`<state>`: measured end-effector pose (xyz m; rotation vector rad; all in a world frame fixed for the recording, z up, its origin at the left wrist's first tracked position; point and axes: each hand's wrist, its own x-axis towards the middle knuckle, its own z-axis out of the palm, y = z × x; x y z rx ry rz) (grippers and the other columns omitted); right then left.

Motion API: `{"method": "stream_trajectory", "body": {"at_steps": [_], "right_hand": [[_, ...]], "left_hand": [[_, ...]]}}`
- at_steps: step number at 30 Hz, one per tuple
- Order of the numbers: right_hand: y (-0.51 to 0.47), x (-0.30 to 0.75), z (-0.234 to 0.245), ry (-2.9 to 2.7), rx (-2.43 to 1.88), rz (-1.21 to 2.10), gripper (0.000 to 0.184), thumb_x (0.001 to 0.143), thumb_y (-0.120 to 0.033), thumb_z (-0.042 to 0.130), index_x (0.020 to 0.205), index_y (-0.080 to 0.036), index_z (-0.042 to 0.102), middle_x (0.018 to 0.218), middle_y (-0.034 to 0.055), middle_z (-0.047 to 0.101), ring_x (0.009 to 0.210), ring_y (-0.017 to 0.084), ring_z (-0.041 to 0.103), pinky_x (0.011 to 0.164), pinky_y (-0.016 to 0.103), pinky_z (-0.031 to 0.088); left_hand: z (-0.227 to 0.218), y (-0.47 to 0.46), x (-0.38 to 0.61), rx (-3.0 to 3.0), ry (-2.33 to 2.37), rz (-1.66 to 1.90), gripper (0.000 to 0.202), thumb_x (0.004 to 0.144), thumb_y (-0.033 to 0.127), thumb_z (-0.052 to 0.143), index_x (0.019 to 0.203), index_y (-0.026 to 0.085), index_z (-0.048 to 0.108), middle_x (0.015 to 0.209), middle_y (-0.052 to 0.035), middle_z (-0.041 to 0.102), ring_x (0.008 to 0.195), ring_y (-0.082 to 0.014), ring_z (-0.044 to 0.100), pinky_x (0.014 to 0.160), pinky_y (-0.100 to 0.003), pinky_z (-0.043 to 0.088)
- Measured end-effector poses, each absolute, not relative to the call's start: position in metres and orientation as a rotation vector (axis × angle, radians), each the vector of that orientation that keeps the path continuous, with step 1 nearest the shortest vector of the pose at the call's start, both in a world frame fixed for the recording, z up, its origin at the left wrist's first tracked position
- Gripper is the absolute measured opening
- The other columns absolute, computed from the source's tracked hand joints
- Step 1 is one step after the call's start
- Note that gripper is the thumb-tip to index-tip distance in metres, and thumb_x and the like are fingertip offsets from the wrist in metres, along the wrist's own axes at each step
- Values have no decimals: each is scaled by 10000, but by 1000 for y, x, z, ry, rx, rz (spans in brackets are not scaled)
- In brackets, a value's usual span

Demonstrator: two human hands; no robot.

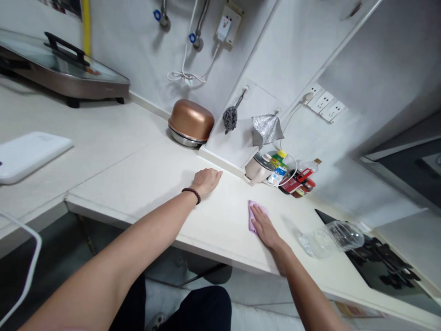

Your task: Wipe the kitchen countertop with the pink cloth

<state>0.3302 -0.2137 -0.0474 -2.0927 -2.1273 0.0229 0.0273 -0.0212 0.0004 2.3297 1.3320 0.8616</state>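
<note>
My right hand (265, 226) lies flat, fingers stretched out, on a folded pink cloth (254, 212) that is pressed against the white countertop (220, 216). My left hand (206, 180), with a dark beaded bracelet (193, 195) at the wrist, rests on the same counter with its fingers curled into a fist. Nothing shows in it. Behind the left hand, a copper-coloured bowl (193, 118) sits upside down on a steel basin (186, 138). A cream pot (259, 168) with a lid stands by the wall beyond the cloth.
To the right stand a clear plastic container (319, 243) and a black gas stove (386, 271). Bottles and sauces (294, 181) line the wall. On the left are an electric griddle (93, 87) and a white board (31, 154). A steel scrubber (230, 118) hangs above.
</note>
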Motion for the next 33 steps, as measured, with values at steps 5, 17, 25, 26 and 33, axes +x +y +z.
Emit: {"method": "stream_trajectory", "body": {"at_steps": [5,17,25,26,33], "right_hand": [[-292,280,-38,-2325,-1940,127,605,1046,-491,288,1609,-318,147,1670,3,151,1538,214,107,1250,466,111],[-282,267,-34,-2337,-1958,174,608,1047,-499,291,1607,-316,140,1671,12,141,1539,218,97,1248,471,114],[-151,253,-43,-2344,-1918,35,639,1037,-543,216,1608,-257,198,1660,35,204,1539,212,124,1237,463,159],[-131,252,-43,-2325,-1954,26,644,1035,-541,206,1605,-242,215,1660,40,204,1539,217,124,1234,463,166],[-23,232,-30,-2120,-2296,18,637,1032,-436,169,1606,-160,188,1668,88,178,1538,237,126,1221,494,149]], "left_hand": [[-2,-23,27,2309,1319,873,607,1025,493,253,911,178,759,971,-132,754,965,-270,685,766,-329,450],[13,-37,30,2258,1247,961,597,1027,500,279,907,183,771,934,-121,757,953,-255,684,751,-315,435],[17,-42,31,2270,1213,1008,581,1028,488,288,911,196,776,949,-116,765,930,-251,696,742,-318,441],[18,-42,30,2267,1218,1013,578,1028,486,289,910,197,776,952,-115,766,926,-250,697,739,-318,442],[25,-39,27,2238,1247,1010,533,1026,459,314,962,210,781,980,-104,766,941,-235,688,758,-303,451]]}}
